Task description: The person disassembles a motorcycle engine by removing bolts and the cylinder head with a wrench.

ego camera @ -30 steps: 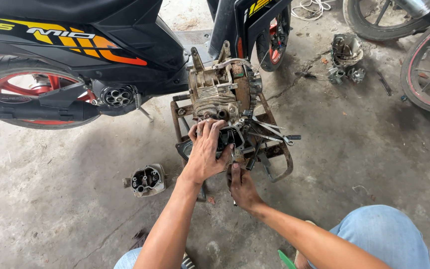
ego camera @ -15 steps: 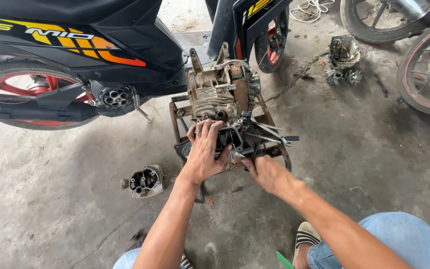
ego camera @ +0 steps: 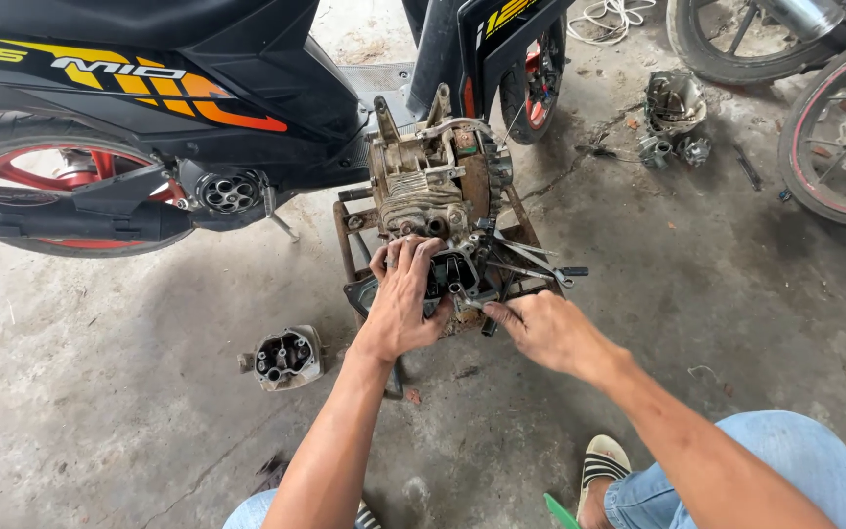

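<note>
A grimy motorcycle engine block [ego camera: 433,191] stands on a low rusty metal stand [ego camera: 350,230] on the concrete floor. My left hand [ego camera: 405,294] lies flat on the engine's near end, fingers spread over a dark cylinder part [ego camera: 450,274]. My right hand [ego camera: 540,328] reaches in from the right, fingertips pinching a small metal piece [ego camera: 472,306] at the engine's lower edge. Several wrenches [ego camera: 531,264] lie on the stand just above my right hand.
A black scooter [ego camera: 149,88] with a red rear wheel and exhaust [ego camera: 61,216] stands behind. A cylinder head [ego camera: 288,356] lies on the floor at left. Engine parts [ego camera: 673,113] and another wheel [ego camera: 839,137] are at right. My knee [ego camera: 795,470] is lower right.
My right hand has moved from below the stand up and right to the engine's lower edge. My left hand has stayed on the engine.
</note>
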